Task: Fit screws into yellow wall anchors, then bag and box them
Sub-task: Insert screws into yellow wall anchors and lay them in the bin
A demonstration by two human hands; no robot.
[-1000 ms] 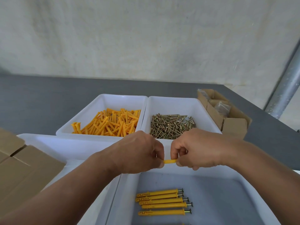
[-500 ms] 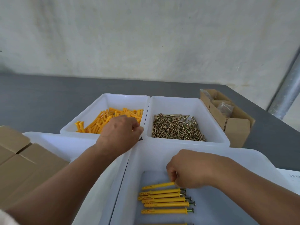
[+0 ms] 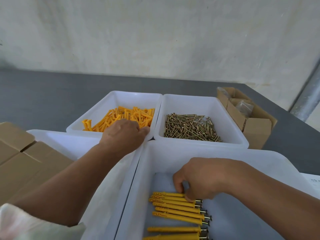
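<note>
Parted since a second ago, left hand (image 3: pixel 123 135) digs into loose yellow anchors (image 3: pixel 131 113) at 11 o'clock, grip hidden, while right hand (image 3: pixel 202 177) pinches the topmost assembled anchor (image 3: pixel 166 194) at 5 o'clock.

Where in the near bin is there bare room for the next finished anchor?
Bare floor in the near bin lies right of the assembled anchors; the left bin looks bare too where visible. Crowded: the near bin's left, where the right hand pinches the top one.
</note>
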